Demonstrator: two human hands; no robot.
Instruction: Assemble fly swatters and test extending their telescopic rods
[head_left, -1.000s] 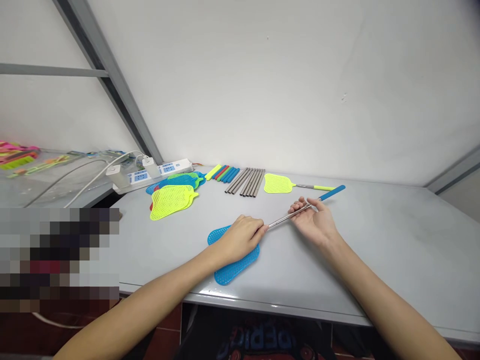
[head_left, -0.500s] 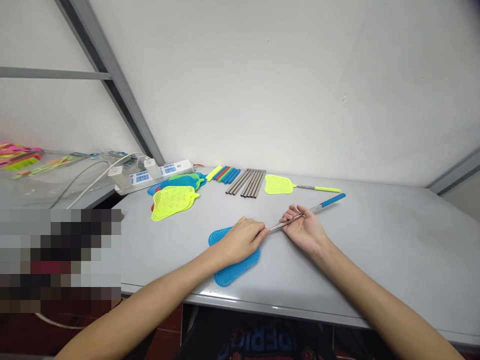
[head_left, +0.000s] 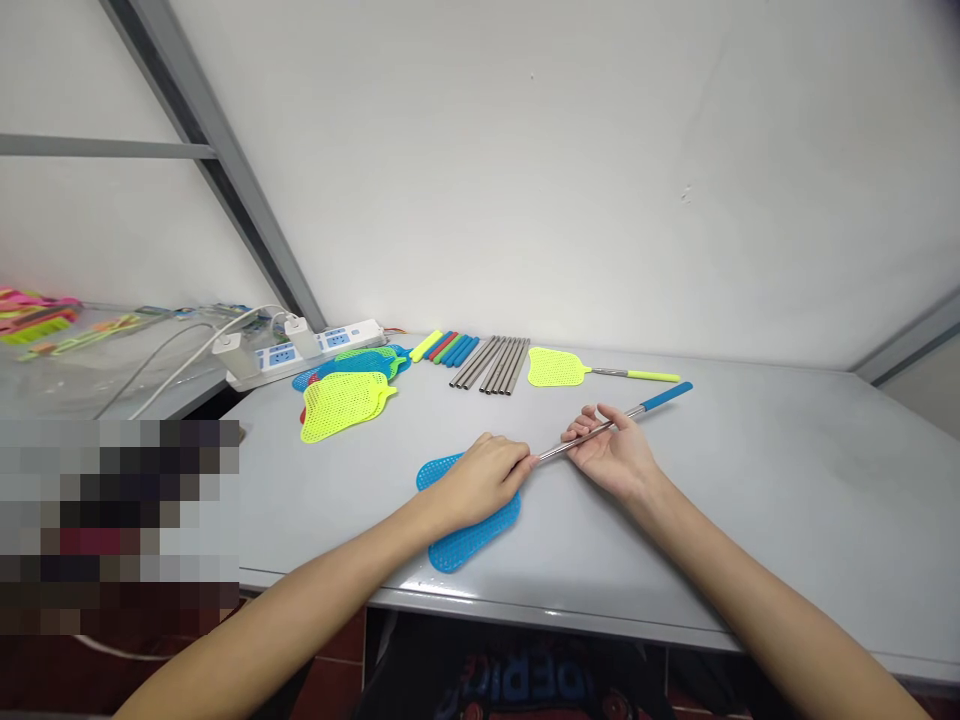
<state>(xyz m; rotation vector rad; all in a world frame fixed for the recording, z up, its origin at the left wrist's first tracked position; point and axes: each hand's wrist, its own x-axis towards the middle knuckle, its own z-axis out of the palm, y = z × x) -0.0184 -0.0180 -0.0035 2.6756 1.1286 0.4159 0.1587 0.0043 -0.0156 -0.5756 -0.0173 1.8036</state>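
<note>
A blue fly swatter (head_left: pixel 471 538) with a telescopic metal rod and blue grip (head_left: pixel 667 396) lies slantwise before me, its mesh head on the table. My left hand (head_left: pixel 491 478) covers part of the head, its fingers closed around the neck where the rod begins. That joint is hidden under the fingers. Palm up, my right hand (head_left: pixel 609 455) holds the rod loosely across its curled fingers, with the thumb over it, just below the blue grip. Behind them lies a yellow fly swatter (head_left: pixel 556 367) with its rod and grip attached.
Loose swatter heads (head_left: pixel 345 405) are stacked at the left back. Beside them are coloured grip sleeves (head_left: pixel 454 349) and a row of metal rods (head_left: pixel 491 366). A power strip (head_left: pixel 307 352) with plugs and cables runs along the left edge. Bagged items (head_left: pixel 112 335) lie on the neighbouring table.
</note>
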